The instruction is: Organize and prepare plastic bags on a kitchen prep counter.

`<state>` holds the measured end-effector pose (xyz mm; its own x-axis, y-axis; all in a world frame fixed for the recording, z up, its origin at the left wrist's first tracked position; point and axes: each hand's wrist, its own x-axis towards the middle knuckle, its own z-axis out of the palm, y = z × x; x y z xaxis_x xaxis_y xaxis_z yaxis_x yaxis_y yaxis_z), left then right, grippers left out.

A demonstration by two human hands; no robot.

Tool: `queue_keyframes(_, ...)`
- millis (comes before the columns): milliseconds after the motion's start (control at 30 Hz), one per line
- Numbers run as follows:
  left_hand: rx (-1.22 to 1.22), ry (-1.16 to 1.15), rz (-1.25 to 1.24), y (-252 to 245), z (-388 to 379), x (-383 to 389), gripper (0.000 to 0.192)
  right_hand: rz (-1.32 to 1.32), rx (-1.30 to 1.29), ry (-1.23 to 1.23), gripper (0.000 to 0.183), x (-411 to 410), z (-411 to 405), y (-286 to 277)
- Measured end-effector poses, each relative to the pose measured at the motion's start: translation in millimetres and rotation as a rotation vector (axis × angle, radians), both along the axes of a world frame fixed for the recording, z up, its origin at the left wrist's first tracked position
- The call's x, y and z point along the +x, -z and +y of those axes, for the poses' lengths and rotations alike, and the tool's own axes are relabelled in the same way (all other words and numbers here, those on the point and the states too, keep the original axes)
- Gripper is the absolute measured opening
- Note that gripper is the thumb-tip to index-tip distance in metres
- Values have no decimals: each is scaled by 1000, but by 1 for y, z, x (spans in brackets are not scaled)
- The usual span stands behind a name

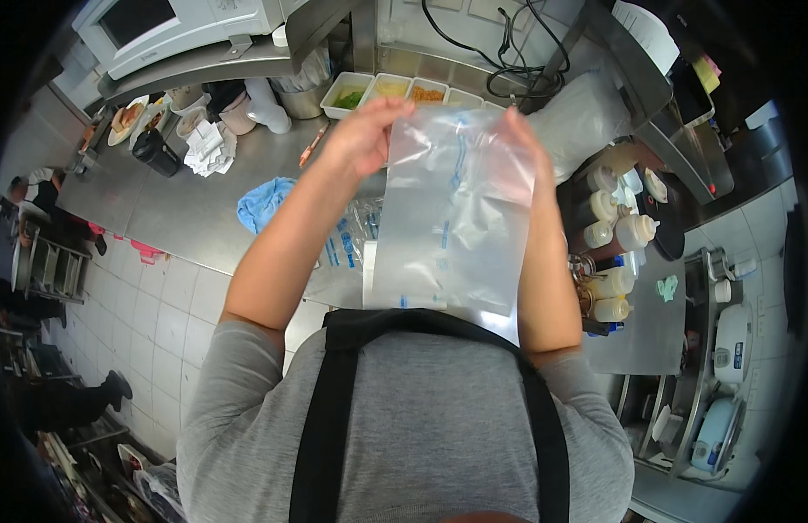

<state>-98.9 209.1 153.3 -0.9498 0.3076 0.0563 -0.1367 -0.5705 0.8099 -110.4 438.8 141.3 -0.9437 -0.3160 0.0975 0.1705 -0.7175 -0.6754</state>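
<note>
A clear plastic bag (453, 229) with blue printing hangs spread out in front of my chest. At its upper left corner, the fingers of my left hand (363, 136) grip the edge. My right hand (529, 145) has hold of the upper right side, its palm partly seen through the film. Beneath the bag, to its left, lies crumpled clear plastic packaging (345, 245) with blue print on the steel counter (201, 209). A white flat item (369, 274) shows at the bag's left edge, mostly covered by it.
White tubs (347, 91) of chopped ingredients line the back. A blue cloth (263, 201), an orange pen (314, 145) and paper slips (210, 147) lie left. Squeeze bottles (633, 232) and a stuffed plastic bag (580, 121) stand right. A steel shelf (201, 65) overhangs the back left.
</note>
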Motion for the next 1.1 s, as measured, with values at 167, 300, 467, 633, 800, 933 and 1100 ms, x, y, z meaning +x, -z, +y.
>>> queue_keyframes(167, 29, 1, -465, 156, -1, -1, 5, -454, 345, 201, 10, 25, -26, 117)
queue_keyframes(300, 40, -135, -599, 187, 22, 16, 6, -409, 423, 224, 10, 28, -30, 179)
queue_keyframes(467, -5, -195, -598, 197, 20, 22, 4, -414, 519, 333, 13, 28, -29, 198)
queue_keyframes(633, -75, -202, -524, 177, -7, 68, 10, 381, 1369, 368, 18, 97, -11, 171)
queue_keyframes(800, -304, -190, -316, 161, -24, 93, 17, 919, 1602, 358, 23, 137, -9, 174)
queue_keyframes(933, -498, -178, -189, 170, -25, 111, 28, 996, 1517, 390, 11, 141, -10, 193)
queue_keyframes(1100, -760, 43, 83, 157, -17, 132, 48, 868, 1256, 401, 17, 145, -12, 170)
